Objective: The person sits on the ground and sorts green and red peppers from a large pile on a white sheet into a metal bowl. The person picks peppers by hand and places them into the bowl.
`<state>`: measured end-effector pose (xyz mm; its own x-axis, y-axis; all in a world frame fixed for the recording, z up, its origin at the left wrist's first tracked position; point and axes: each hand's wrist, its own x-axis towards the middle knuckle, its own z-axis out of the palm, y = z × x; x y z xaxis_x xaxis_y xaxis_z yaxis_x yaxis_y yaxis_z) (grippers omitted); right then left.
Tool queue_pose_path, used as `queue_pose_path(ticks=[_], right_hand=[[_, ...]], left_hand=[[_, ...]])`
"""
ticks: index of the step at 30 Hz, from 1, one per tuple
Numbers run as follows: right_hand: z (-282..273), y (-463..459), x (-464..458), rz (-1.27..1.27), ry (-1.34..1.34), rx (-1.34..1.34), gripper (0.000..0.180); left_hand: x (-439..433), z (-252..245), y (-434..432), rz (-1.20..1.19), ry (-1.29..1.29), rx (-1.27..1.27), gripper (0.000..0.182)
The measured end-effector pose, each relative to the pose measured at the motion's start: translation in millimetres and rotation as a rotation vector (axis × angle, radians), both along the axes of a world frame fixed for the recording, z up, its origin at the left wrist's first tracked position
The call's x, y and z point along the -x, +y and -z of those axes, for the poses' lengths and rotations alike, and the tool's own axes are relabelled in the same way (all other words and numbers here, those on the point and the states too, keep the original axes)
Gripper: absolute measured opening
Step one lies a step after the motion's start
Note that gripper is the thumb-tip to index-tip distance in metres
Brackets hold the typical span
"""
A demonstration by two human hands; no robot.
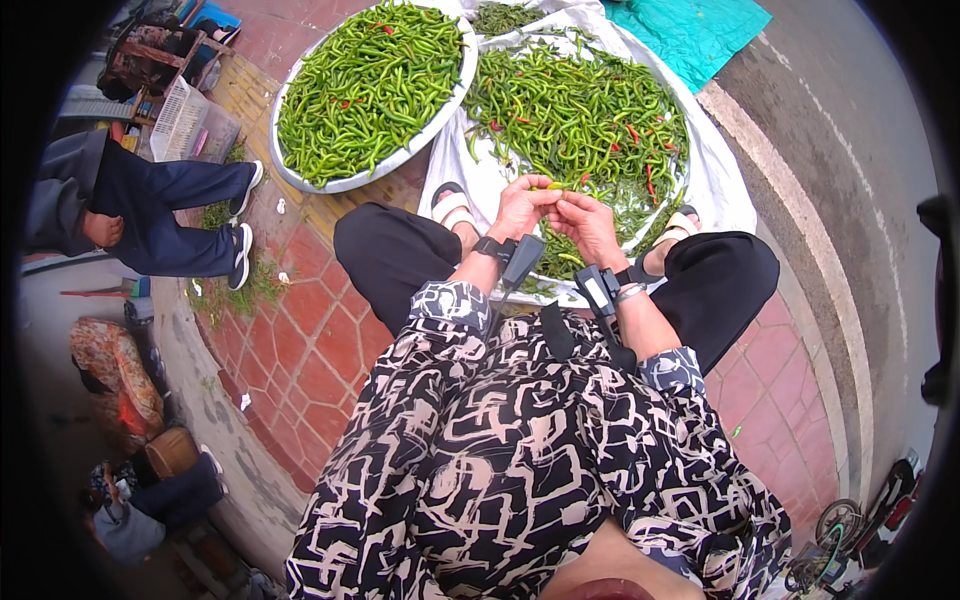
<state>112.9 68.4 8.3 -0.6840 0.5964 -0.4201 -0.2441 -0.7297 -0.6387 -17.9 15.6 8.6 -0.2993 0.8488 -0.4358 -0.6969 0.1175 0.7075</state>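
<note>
Between my knees, my left hand [521, 208] and my right hand [589, 227] meet at the fingertips around a small yellowish-green chili pepper [555, 186]. Both hands pinch it; the fingers hide part of it. Beneath and beyond them, green chili peppers [574, 97] with a few red ones and leafy scraps lie spread on a white plastic sheet [724, 180]. Up and to the left stands a wide round metal basin [337, 184], heaped with green chilies [367, 90]. A smaller pile of dark green scraps [504, 19] lies at the sheet's far end.
A person in dark trousers [169, 176] stands at the left, near a plastic crate [196, 124]. A teal sheet [694, 34] lies at the upper right beside the road kerb [780, 172]. Other people sit at the lower left; a bicycle [817, 555] is at the lower right.
</note>
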Motion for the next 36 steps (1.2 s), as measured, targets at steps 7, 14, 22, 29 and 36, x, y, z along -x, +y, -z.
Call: queue_pose_path(ticks=[7, 14, 22, 29, 36], right_hand=[[-7.2, -3.5, -5.9, -0.036, -0.129, -0.126, 0.016], [-6.8, -5.1, -10.2, -0.114, -0.171, -0.128, 0.017], [-0.6, -7.9, -12.8, -0.128, -0.200, -0.106, 0.018], [6.4, -10.2, -14.2, -0.127, -0.210, -0.119, 0.017], [11.0, -11.4, -13.9, -0.143, -0.205, -0.158, 0.017]], left_hand=[[-1.5, 0.5, -15.1, 0.078, -0.009, 0.058, 0.021], [1.7, 2.7, -29.4, 0.106, -0.223, 0.030, 0.021], [-4.2, 8.8, -33.6, 0.120, -0.171, 0.040, 0.021], [-5.0, 21.4, -32.3, 0.073, -0.271, 0.037, 0.019], [-6.8, 24.0, -30.5, 0.039, -0.232, 0.005, 0.023]])
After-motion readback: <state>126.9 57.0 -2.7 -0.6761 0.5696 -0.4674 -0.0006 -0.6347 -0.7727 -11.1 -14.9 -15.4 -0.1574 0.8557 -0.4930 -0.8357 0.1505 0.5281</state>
